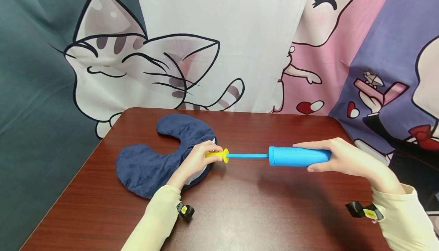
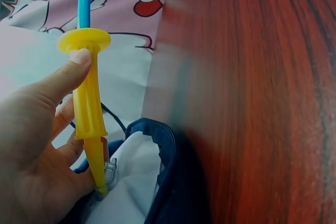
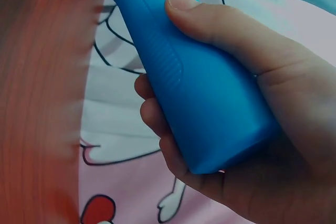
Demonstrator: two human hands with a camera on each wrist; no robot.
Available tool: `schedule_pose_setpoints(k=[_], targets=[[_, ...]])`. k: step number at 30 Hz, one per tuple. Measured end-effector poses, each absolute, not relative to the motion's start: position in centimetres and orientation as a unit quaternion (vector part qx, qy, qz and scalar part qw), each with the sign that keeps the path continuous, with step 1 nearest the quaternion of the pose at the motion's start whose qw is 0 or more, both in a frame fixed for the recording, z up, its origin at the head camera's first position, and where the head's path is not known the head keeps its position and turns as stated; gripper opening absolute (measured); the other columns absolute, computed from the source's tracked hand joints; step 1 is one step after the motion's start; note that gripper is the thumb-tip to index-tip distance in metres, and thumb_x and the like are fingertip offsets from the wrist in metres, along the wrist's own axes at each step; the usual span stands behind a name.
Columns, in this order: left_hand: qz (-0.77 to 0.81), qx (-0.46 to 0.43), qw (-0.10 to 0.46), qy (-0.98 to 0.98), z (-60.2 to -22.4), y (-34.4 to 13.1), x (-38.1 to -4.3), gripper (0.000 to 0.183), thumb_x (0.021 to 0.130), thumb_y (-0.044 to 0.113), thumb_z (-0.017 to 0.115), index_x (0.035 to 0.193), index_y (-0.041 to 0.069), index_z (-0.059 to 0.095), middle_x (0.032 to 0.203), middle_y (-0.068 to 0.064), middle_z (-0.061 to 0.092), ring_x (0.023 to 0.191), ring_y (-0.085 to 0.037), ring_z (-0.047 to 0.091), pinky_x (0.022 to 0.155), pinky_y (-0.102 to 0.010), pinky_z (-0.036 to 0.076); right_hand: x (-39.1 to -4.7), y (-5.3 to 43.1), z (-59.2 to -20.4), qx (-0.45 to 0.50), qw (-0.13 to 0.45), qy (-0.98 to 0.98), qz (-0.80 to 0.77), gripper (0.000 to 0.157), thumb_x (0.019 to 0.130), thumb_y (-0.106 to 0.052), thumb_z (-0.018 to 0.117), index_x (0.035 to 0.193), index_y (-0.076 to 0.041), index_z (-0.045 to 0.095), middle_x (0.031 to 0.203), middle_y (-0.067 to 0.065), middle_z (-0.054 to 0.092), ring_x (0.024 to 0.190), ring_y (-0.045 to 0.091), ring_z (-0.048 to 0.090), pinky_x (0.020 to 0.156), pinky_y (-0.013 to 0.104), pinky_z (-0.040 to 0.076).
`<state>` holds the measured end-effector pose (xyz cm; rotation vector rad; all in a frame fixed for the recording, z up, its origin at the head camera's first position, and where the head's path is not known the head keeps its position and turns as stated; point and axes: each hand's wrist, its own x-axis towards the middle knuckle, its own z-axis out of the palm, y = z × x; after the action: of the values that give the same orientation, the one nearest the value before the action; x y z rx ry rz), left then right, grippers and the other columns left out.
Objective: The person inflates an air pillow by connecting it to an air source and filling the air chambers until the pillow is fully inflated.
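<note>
A hand air pump (image 1: 295, 156) with a blue barrel, a thin blue rod and a yellow nozzle end (image 2: 89, 98) lies level above the table, its rod drawn out. My left hand (image 1: 200, 155) grips the yellow end, thumb against its round flange. In the left wrist view the yellow tip reaches the clear valve (image 2: 110, 170) on a white inner bladder (image 2: 134, 169). That bladder shows through the opening of a navy U-shaped neck pillow (image 1: 144, 169), which lies flat. My right hand (image 1: 346, 158) holds the wide end of the barrel, fingers wrapped round it.
The brown wooden table (image 1: 240, 213) carries the pillow on its left half. Behind it hangs a cloth backdrop (image 1: 219, 10) printed with cartoon figures, down to the table's back edge. Small cameras are strapped to the left wrist (image 1: 185, 211) and right wrist (image 1: 363, 209).
</note>
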<state>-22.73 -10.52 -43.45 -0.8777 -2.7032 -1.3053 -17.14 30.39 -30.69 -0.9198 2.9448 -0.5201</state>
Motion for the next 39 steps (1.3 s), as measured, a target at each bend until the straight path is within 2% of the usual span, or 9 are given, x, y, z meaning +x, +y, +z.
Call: schedule_pose_setpoints(k=[5,13,20,30,39], targets=[[-0.429,-0.281,0.006,-0.858,-43.5,-10.6,-22.8,0.021,0.088,0.022,0.073,0.108,0.014,0.073,0.101,-0.002,0.066,0.092,-0.015,0.06,0.082,-0.027,0.053,-17.0,30.9,-30.4,-0.293,0.006,0.94,-0.175,0.061,0.074,-0.047,0.084,0.131,-0.036,0.063,0.111,-0.016,0.069,0.085,-0.001,0.056,0.069,0.021,0.045],[-0.445,-0.291,-0.021,-0.847,-43.4,-10.5,-23.1,0.026,0.09,0.019,0.071,0.114,0.01,0.071,0.106,-0.006,0.065,0.096,-0.018,0.06,0.084,-0.026,0.053,-17.9,28.9,-31.6,-0.308,0.0,0.93,-0.199,0.053,0.077,-0.039,0.084,0.127,-0.033,0.067,0.112,-0.012,0.072,0.085,0.0,0.058,0.069,0.022,0.046],[-0.446,-0.294,-0.015,-0.845,-43.0,-10.5,-23.1,0.025,0.09,0.02,0.071,0.113,0.009,0.072,0.104,-0.005,0.066,0.095,-0.016,0.059,0.084,-0.026,0.052,-18.8,26.8,-32.3,-0.301,0.003,0.932,-0.203,0.052,0.077,-0.04,0.084,0.126,-0.034,0.067,0.108,-0.013,0.072,0.081,0.003,0.058,0.069,0.023,0.046],[-0.451,-0.287,-0.011,-0.845,-42.8,-10.1,-23.0,0.023,0.089,0.018,0.073,0.11,0.011,0.072,0.101,-0.004,0.065,0.093,-0.016,0.056,0.084,-0.028,0.05,-19.7,23.6,-33.3,-0.295,0.016,0.935,-0.195,0.055,0.076,-0.039,0.083,0.128,-0.034,0.066,0.109,-0.011,0.072,0.084,0.009,0.06,0.071,0.029,0.048],[-0.451,-0.288,-0.003,-0.845,-43.0,-9.8,-23.0,0.023,0.088,0.018,0.073,0.11,0.01,0.073,0.102,-0.004,0.066,0.094,-0.016,0.057,0.084,-0.029,0.05,-20.8,21.1,-34.8,-0.313,0.025,0.927,-0.203,0.053,0.077,-0.039,0.081,0.128,-0.033,0.066,0.109,-0.009,0.072,0.085,0.011,0.06,0.073,0.029,0.049]])
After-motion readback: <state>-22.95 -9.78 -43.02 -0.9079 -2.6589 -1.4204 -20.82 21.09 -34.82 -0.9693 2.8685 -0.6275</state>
